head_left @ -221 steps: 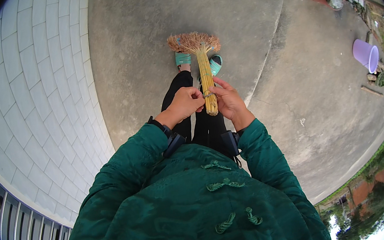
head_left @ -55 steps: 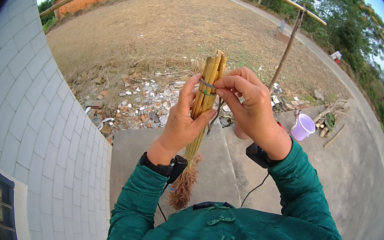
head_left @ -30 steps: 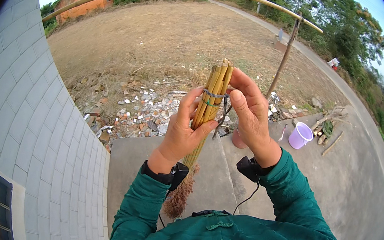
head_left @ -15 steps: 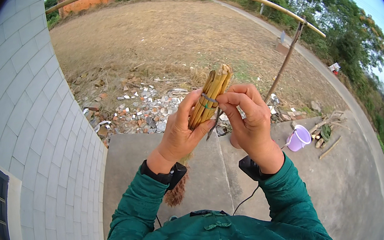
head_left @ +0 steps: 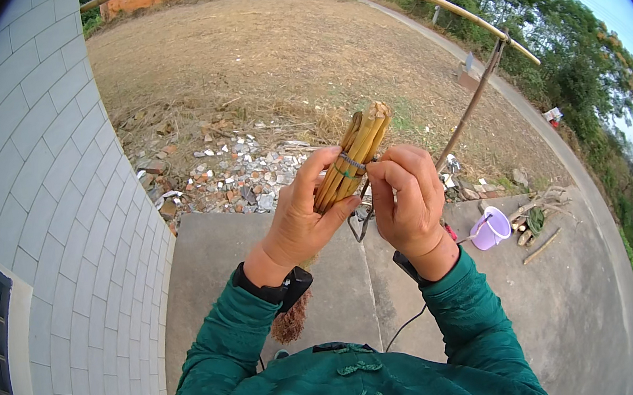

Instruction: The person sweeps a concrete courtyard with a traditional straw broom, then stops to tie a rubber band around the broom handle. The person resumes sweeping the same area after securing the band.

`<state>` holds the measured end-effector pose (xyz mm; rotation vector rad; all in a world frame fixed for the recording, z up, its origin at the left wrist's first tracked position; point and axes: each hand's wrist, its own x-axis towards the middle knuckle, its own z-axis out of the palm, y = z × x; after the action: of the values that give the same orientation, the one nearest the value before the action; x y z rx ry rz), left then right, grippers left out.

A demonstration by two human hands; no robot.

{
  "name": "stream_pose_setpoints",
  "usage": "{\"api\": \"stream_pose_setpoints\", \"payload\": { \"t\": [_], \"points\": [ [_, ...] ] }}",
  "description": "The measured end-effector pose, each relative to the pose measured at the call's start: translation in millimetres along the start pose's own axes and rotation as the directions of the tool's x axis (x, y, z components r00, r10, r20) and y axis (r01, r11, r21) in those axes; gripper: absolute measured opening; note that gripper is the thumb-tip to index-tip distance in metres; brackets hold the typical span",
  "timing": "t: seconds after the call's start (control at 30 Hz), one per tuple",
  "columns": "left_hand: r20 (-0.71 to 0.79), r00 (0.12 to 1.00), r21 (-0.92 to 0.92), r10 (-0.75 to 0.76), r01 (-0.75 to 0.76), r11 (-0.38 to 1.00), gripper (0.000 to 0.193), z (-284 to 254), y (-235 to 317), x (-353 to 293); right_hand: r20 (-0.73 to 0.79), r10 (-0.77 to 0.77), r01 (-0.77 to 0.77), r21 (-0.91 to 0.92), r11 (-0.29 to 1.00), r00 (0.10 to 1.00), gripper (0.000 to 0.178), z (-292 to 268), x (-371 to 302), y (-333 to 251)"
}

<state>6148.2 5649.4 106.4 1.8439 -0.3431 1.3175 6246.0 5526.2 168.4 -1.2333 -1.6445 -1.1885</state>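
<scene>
Clasps the tilted broom (head_left: 358, 142) by its upper end in the left hand (head_left: 293, 223), between wrapped fingers and thumb. Pinches a thin dark cord (head_left: 360, 239) with the fingers of the right hand (head_left: 413, 199), pressed together just beside the handle. Shows smooth, rounded yellow stalks (head_left: 375, 120), bound by a ribbed grey tie (head_left: 351, 162) and thinner green band (head_left: 346, 174), over wispy reddish-brown bristles (head_left: 291, 322).

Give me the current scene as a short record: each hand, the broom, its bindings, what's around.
Left hand: gripping the broom by its handle
Right hand: fingertips pinched at the grey cord
Broom: slanted, handle end up, brush end down
Bindings: grey cord and green tie, around the handle
Beyond: rubble
Right side: purple bucket, sticks beside it
Left side: pale block wall
</scene>
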Motion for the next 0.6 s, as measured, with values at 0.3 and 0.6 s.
{"api": "stream_pose_setpoints", "payload": {
  "t": [0.3,0.6],
  "points": [
    [-0.072,0.996,-0.061,-0.044,0.04,0.997,0.062,2,-4,-9,-0.055,0.009,-0.001,0.14,0.99,0.998,0.028,14,-16,1],
    [-0.055,0.997,-0.039,0.048,-0.05,0.998,0.058,7,6,-9,0.223,0.638,-0.53,0.777,0.34,0.737,0.048,15,-4,-24]
  ]
}}
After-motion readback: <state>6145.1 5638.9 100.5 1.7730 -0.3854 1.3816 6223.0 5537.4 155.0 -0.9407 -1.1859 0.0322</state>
